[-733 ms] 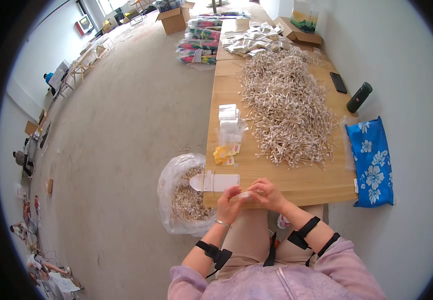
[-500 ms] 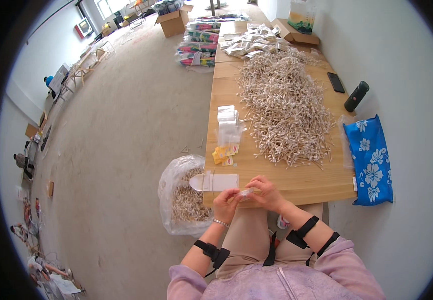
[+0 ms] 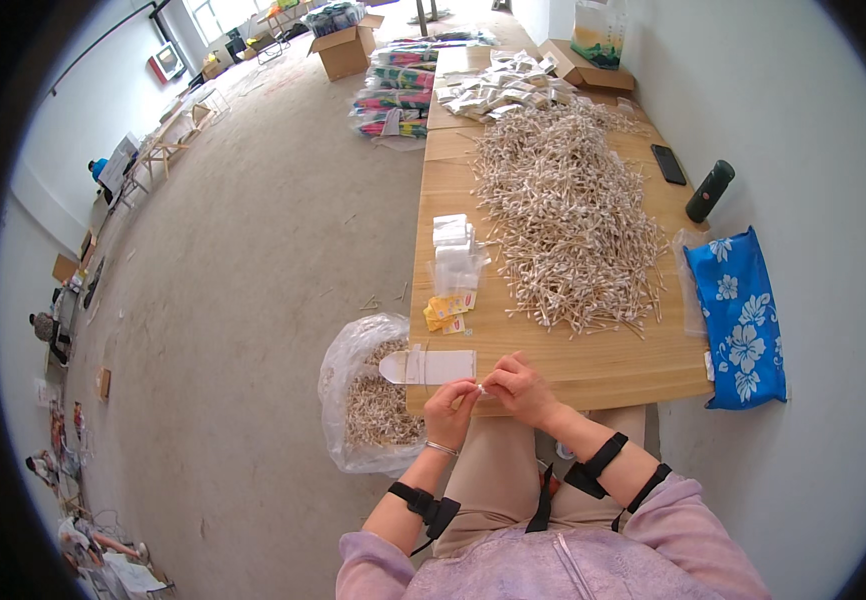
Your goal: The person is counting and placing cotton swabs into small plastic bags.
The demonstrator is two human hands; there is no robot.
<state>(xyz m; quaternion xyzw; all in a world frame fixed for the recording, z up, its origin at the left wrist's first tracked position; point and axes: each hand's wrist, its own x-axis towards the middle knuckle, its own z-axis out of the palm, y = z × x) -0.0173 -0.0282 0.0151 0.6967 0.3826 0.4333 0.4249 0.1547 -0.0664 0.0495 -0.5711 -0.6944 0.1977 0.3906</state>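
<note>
At the table's near edge, my left hand [image 3: 449,411] and my right hand [image 3: 521,389] meet with pinched fingers. Between their fingertips shows a bit of a small clear plastic bag [image 3: 482,389], mostly hidden by the fingers. Just beyond my left hand lies a white card strip [image 3: 443,367], its pointed end sticking out past the table's left edge. Farther up that edge are yellow-and-white paper cards [image 3: 447,311] and a stack of clear plastic bags [image 3: 456,258]. A large heap of cotton swabs [image 3: 573,220] covers the middle of the table.
Filled packets [image 3: 513,85] pile up at the table's far end, near an open carton [image 3: 593,75]. Along the right side are a phone [image 3: 668,164], a dark bottle [image 3: 710,191] and a blue floral pouch [image 3: 738,320]. A plastic sack of swabs [image 3: 338,375] stands on the floor at left.
My hands have drawn closer together, and the clear plastic bag between them shows less than before. My right hand has shifted slightly left. The view has tilted a little.
</note>
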